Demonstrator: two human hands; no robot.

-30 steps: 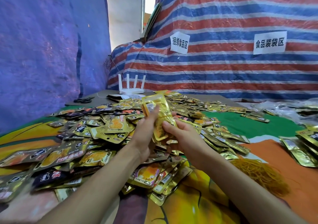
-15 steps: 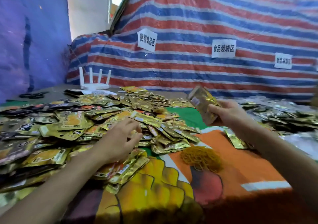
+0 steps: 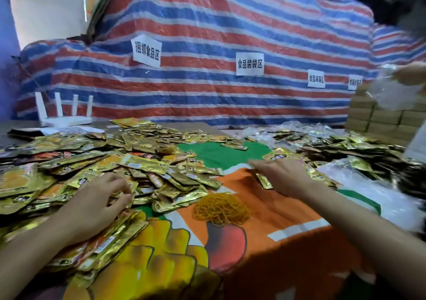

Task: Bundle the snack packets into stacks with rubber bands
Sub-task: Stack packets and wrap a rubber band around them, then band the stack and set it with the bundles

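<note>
1. The left hand [image 3: 99, 198] rests on the big heap of loose snack packets [image 3: 80, 161] on the left of the tabletop. Its fingers curl down among the foil. I cannot tell whether they pinch a packet.
2. The right hand [image 3: 283, 175] lies well apart from it, palm down and fingers straight, on a few gold packets [image 3: 275, 155] at the edge of a second heap [image 3: 345, 147] on the right. It grips nothing that shows.
3. The tangle of yellow rubber bands [image 3: 221, 209] sits between the two hands and a little nearer the person. The right hand is the closer one.
4. The loose packets lie flat at every angle with no shared long axis, so a stack likely needs squaring before a band goes on.
5. The tabletop wears a printed cloth [image 3: 276, 221] in orange, green and yellow.
6. Behind hangs a striped tarpaulin [image 3: 207, 23] with paper signs [image 3: 146, 50]. A white router [image 3: 62, 115] stands far left and cardboard boxes [image 3: 380, 115] far right, where another person's hand [image 3: 410, 73] holds clear plastic.
</note>
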